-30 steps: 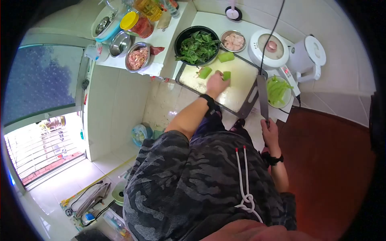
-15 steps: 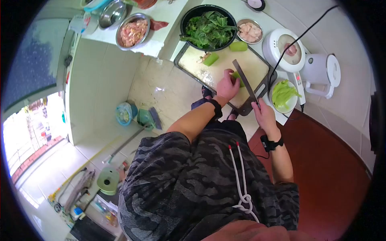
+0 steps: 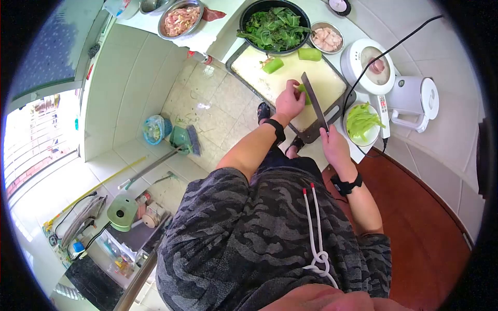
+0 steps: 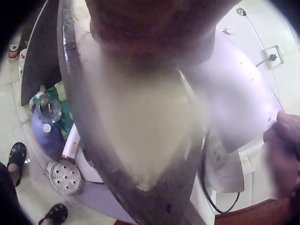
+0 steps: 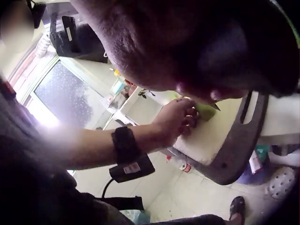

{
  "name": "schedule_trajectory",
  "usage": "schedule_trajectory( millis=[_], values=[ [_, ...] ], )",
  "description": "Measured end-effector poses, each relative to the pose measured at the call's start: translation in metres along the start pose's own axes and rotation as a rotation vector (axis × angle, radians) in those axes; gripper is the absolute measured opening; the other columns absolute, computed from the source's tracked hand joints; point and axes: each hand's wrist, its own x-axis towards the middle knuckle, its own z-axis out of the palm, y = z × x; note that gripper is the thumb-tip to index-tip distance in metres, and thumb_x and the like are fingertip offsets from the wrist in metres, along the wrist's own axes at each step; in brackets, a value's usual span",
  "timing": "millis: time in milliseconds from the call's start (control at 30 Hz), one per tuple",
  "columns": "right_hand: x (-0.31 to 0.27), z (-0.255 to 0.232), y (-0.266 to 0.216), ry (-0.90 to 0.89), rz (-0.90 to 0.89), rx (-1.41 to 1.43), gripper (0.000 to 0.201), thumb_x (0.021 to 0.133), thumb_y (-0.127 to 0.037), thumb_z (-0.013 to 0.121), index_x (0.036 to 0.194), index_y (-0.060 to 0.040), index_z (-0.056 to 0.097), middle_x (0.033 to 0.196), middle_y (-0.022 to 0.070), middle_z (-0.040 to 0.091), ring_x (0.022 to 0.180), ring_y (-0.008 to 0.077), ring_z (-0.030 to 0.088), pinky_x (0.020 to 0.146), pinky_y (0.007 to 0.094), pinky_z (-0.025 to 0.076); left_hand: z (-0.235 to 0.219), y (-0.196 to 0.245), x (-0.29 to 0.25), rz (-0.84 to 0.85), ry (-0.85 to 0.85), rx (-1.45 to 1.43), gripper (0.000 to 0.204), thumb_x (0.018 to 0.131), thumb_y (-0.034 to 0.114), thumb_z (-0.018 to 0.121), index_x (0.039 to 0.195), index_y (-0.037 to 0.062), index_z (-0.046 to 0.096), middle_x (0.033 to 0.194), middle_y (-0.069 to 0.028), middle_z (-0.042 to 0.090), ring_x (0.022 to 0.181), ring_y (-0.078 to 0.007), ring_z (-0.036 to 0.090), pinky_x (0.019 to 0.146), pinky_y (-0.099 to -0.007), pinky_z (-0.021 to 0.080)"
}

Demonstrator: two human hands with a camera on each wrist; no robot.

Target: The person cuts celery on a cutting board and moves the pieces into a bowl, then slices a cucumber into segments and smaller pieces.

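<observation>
My left hand (image 3: 290, 101) holds a short piece of peeled green stem vegetable (image 3: 305, 95) down on the cutting board (image 3: 329, 83); its fingers curl on the piece in the right wrist view. In my right hand (image 3: 336, 147) is the handle of a broad-bladed kitchen knife (image 3: 314, 101). The blade stands over the board, right beside the green piece and the left fingertips. Two more green chunks lie at the board's far side, one at the left (image 3: 273, 65) and one at the back (image 3: 309, 54). In the left wrist view, the broad blade (image 4: 239, 98) shows large and blurred.
Behind the board stand a black pan of leafy greens (image 3: 276, 31) and a bowl of pale meat (image 3: 327, 39). To the right are a bowl of green slices (image 3: 364, 124), a white cooker (image 3: 368, 67) with a black cord, and a kettle (image 3: 412, 103). Minced meat (image 3: 181, 20) sits at upper left.
The knife has swung from upright beside the board to over it, next to the green piece. My left hand has kept hold of the piece; the head view has shifted.
</observation>
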Motion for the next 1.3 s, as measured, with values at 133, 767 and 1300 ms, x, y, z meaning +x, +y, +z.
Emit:
schedule_trajectory(
  millis=[133, 767, 1300],
  values=[
    [0.004, 0.018, -0.003, 0.023, 0.025, -0.005, 0.035, 0.099, -0.035, 0.048, 0.089, -0.0016, 0.050, 0.074, 0.0250, 0.060, 0.073, 0.0471, 0.059, 0.063, 0.0550, 0.044, 0.000, -0.007, 0.004, 0.017, -0.030, -0.033, 0.036, 0.086, 0.017, 0.064, 0.114, 0.0066, 0.046, 0.077, -0.0112, 0.067, 0.069, -0.0253, 0.066, 0.064, -0.0361, 0.051],
    [0.069, 0.050, 0.005, 0.170, -0.032, 0.254, 0.036, 0.097, -0.035, 0.050, 0.093, -0.0001, 0.055, 0.074, 0.0238, 0.062, 0.073, 0.0440, 0.061, 0.063, 0.0494, 0.047, -0.013, 0.005, 0.008, 0.072, -0.122, 0.292, 0.048, 0.080, 0.028, 0.063, 0.122, 0.0115, 0.048, 0.082, -0.0147, 0.069, 0.074, -0.0349, 0.067, 0.069, -0.0454, 0.054],
    [0.042, 0.036, 0.019, 0.234, 0.088, 0.076, 0.028, 0.096, -0.032, 0.047, 0.089, -0.0058, 0.058, 0.069, 0.0226, 0.062, 0.067, 0.0438, 0.062, 0.061, 0.0548, 0.046, 0.031, 0.000, 0.027, -0.127, -0.096, 0.200, 0.041, 0.078, 0.042, 0.072, 0.087, 0.0029, 0.062, 0.082, -0.0199, 0.068, 0.081, -0.0356, 0.067, 0.073, -0.0435, 0.052]
  ],
)
